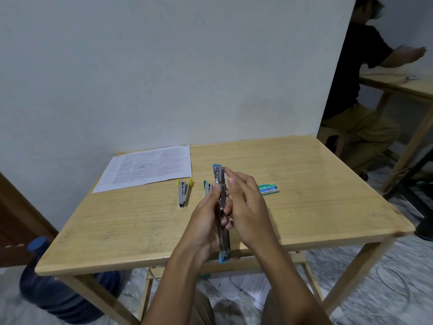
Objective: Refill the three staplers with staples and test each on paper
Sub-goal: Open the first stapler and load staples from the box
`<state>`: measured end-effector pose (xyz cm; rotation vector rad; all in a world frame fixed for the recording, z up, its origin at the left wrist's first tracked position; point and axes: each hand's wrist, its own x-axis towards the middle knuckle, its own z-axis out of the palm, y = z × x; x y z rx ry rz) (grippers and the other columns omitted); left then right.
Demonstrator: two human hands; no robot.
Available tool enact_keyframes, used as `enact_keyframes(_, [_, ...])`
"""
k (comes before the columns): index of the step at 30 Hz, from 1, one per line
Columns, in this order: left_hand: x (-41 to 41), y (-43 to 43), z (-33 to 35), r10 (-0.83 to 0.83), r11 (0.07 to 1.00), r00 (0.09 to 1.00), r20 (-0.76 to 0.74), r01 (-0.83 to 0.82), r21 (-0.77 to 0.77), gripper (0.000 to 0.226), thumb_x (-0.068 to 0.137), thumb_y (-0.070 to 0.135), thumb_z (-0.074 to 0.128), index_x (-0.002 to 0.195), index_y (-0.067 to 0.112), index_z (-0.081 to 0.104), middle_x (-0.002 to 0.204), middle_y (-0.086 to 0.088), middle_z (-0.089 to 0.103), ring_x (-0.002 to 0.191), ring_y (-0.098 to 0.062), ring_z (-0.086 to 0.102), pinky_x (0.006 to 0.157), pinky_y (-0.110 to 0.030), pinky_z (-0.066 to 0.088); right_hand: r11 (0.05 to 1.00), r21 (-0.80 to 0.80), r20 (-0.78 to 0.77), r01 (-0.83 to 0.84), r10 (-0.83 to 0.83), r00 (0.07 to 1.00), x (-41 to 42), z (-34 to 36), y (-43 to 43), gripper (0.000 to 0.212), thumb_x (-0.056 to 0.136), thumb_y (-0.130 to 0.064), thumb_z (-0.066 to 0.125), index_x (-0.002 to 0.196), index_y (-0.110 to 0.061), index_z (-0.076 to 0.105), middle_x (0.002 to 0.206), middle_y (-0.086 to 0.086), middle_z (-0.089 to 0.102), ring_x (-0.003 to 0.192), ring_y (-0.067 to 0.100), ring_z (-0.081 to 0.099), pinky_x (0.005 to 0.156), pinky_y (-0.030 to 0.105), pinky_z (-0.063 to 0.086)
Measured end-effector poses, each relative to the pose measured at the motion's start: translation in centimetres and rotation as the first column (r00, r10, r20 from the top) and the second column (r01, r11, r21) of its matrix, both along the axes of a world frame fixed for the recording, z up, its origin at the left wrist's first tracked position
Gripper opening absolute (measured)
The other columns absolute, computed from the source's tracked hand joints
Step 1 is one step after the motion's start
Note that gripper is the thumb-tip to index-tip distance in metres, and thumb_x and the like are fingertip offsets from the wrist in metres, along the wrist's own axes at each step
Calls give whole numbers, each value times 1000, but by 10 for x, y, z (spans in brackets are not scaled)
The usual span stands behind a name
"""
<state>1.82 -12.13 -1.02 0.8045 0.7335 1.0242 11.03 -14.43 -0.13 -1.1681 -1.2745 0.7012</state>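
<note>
- Blue-tipped stapler [225, 245]: swung open into one long metal strip, held above the surface [316, 207], near its front edge.
- Left hand [203, 224]: fingers grasping its middle.
- Right hand [248, 207]: fingertips at its far arm; whether grasping or only touching, I cannot tell.

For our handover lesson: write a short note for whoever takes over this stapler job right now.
Left hand grips the blue-ended stapler, swung open above the table.
Right hand: straight fingers at its far end; any staples there are too small to see.
On the table: yellow-ended stapler, third stapler partly behind the left hand, staple box, printed paper.
Done: held stapler opened.
Left: load, close and test it; the other two's fill cannot be told.
</note>
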Motion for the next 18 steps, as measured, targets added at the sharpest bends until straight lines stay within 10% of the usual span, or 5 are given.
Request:
enact_keyframes(2, [1, 0, 0, 10, 1000, 1000, -19, -9, 27, 41, 101, 41, 41, 75, 12, 53, 53, 1, 40, 43, -9, 31, 42, -21, 30, 995, -94, -285, -17, -10, 959, -1, 3, 0, 31, 103, -38, 37, 122, -30, 62, 104, -9, 62, 60, -5, 60, 46, 17, 49])
enact_keyframes(6, [1, 0, 1, 107, 981, 950, -292, -52, 189, 35, 102, 36, 42, 76, 18, 57, 55, 4, 46, 48, -10, 39, 48, -22, 33, 929, -320, -752, -187, -129, 646, -5, -3, 11, 39, 105, -33, 35, 113, -13, 68, 106, 5, 73, 89, 14, 68, 76, 28, 52])
enact_keyframes(9, [-2, 7, -2, 340, 844, 600, -724, 144, 516, 25, 102, 34, 43, 90, 25, 62, 72, 10, 61, 67, -13, 57, 60, -26, 42, 862, -360, -898, -356, -218, 381, -10, -4, 19, 38, 103, -29, 40, 119, -9, 68, 116, 14, 72, 106, 24, 68, 93, 35, 52])
enact_keyframes(12, [-4, 13, -4, 494, 752, 254, -831, 355, 555, 26, 102, 39, 38, 109, 23, 57, 93, 0, 67, 82, -24, 62, 68, -38, 50, 842, -355, -932, -407, -283, 227, -13, -6, 22, 39, 103, -25, 38, 125, -9, 65, 124, 14, 68, 118, 27, 63, 107, 39, 45])
enact_keyframes(18, [-7, 25, 3, 437, 805, 527, -729, 132, 578, 29, 102, 34, 44, 81, 19, 58, 62, 9, 57, 52, -1, 51, 51, -20, 40, 901, -258, -958, -348, -285, -27, -13, -14, 36, 38, 106, -20, 32, 97, -4, 65, 94, 16, 70, 86, 26, 69, 83, 36, 57])
